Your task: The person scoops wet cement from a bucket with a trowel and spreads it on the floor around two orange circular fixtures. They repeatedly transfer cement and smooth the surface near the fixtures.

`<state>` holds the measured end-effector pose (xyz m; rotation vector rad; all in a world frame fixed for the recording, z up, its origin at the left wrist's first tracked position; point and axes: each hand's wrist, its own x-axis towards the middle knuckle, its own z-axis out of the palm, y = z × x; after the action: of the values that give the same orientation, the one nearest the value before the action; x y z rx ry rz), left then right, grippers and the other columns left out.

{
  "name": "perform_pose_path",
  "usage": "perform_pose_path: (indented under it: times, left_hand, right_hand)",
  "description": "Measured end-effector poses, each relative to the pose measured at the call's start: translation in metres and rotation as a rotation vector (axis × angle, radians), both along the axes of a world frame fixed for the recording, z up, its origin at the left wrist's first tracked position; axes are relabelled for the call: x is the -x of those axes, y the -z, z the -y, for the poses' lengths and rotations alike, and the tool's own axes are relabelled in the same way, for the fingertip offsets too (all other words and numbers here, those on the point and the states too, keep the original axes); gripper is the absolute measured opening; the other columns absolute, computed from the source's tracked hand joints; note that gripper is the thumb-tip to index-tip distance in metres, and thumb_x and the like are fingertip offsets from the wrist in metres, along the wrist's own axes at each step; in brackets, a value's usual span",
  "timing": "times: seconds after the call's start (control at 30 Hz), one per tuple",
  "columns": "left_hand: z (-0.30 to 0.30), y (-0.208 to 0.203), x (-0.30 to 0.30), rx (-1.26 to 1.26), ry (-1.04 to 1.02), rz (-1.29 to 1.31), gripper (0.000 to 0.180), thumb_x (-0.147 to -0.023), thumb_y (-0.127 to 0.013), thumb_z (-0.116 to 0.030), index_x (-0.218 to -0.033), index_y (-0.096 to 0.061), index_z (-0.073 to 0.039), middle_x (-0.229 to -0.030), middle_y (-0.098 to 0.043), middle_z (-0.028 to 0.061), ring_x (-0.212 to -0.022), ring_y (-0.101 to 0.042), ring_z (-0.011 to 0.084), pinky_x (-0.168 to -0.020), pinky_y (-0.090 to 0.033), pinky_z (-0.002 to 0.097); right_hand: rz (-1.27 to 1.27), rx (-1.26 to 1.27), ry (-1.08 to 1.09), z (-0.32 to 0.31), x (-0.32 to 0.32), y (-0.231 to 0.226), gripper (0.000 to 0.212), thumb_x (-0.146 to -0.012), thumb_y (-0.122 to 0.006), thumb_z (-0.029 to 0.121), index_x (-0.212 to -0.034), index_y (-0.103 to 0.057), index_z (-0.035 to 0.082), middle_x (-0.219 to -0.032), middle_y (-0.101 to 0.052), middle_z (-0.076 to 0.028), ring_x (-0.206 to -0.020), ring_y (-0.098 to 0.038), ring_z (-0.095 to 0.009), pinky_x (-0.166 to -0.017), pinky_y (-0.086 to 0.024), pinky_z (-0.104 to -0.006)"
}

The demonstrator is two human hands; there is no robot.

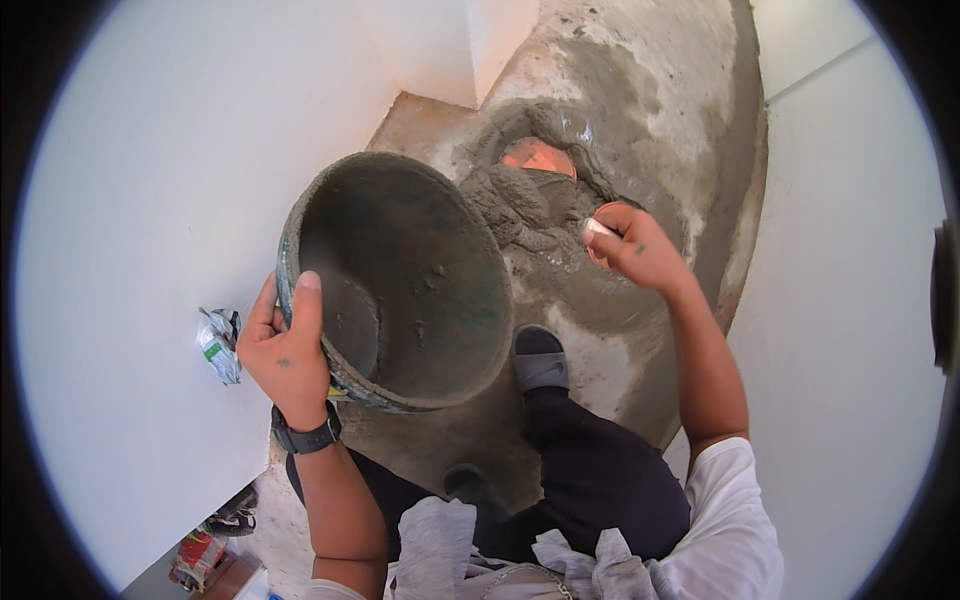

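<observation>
My left hand grips the rim of a large dark bucket, thumb over the edge, fingers outside. The bucket is tilted with its mouth toward me, and grey residue coats its inside. My right hand is closed around a hand tool with a pale grip end. Some orange shows beside that hand, but the tool's working end is hidden. Wet grey mortar lies heaped on the floor just left of the tool. An orange piece, partly covered by mortar, shows at the heap's far side.
White walls stand close on the left and right. A crumpled silver packet is beside my left hand. My sandalled foot stands near the mortar. Red packaging lies at the lower left. Grey smears mark the concrete floor.
</observation>
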<state>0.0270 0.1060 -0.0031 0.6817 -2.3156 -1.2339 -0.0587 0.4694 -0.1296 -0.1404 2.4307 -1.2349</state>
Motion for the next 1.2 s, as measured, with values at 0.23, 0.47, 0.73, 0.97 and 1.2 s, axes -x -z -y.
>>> perform_pose_path:
  times: [0.23,0.47,0.73,0.97,1.2]
  left_hand:
    - [0.006,0.003,0.001,-0.064,0.048,-0.054,0.043,-0.089,-0.078,-0.019,-0.121,-0.069,0.009,-0.069,-0.052,-0.0099,-0.060,-0.033,-0.0010,-0.054,-0.023,0.0181]
    - [0.012,0.000,0.004,-0.028,0.106,0.023,0.044,-0.090,-0.079,-0.019,-0.122,-0.069,0.009,-0.074,-0.059,-0.0062,-0.062,-0.038,-0.0007,-0.056,-0.027,0.0172]
    - [0.004,0.012,0.004,-0.139,0.210,-0.075,0.049,-0.084,-0.084,-0.017,-0.120,-0.067,0.013,-0.082,-0.067,-0.0007,-0.068,-0.048,0.0013,-0.061,-0.037,0.0164]
    - [-0.019,0.032,-0.006,0.004,0.206,-0.072,0.059,-0.077,-0.088,-0.015,-0.118,-0.063,0.018,-0.079,-0.066,0.0020,-0.067,-0.052,0.0022,-0.058,-0.041,0.0185]
    - [-0.021,0.035,-0.025,-0.042,0.322,-0.122,0.053,-0.082,-0.082,-0.002,-0.124,-0.059,0.019,-0.109,-0.072,0.0188,-0.099,-0.067,0.0178,-0.090,-0.053,0.0292]
  right_hand:
    - [-0.418,-0.324,0.125,0.078,-0.071,0.133,0.034,-0.088,-0.069,0.020,-0.115,-0.065,-0.001,-0.096,-0.065,-0.022,-0.086,-0.066,-0.042,-0.070,-0.053,-0.0493]
    - [-0.574,-0.223,0.203,0.061,-0.073,0.133,0.035,-0.091,-0.069,0.020,-0.116,-0.066,-0.004,-0.096,-0.068,-0.023,-0.084,-0.068,-0.041,-0.072,-0.054,-0.0443]
    - [-0.380,-0.167,-0.152,0.065,-0.056,-0.039,0.028,-0.089,-0.070,0.019,-0.108,-0.070,-0.002,-0.087,-0.069,-0.019,-0.077,-0.071,-0.031,-0.069,-0.055,-0.0407]
    - [-0.372,-0.715,-0.616,0.176,-0.064,-0.015,0.016,-0.086,-0.065,0.011,-0.092,-0.078,0.007,-0.095,-0.072,-0.019,-0.083,-0.074,-0.028,-0.066,-0.060,-0.0382]
    - [-0.051,-0.377,-0.912,0.229,-0.081,0.000,0.018,-0.090,-0.064,0.013,-0.099,-0.080,0.010,-0.107,-0.077,-0.010,-0.100,-0.074,-0.026,-0.079,-0.061,-0.0387]
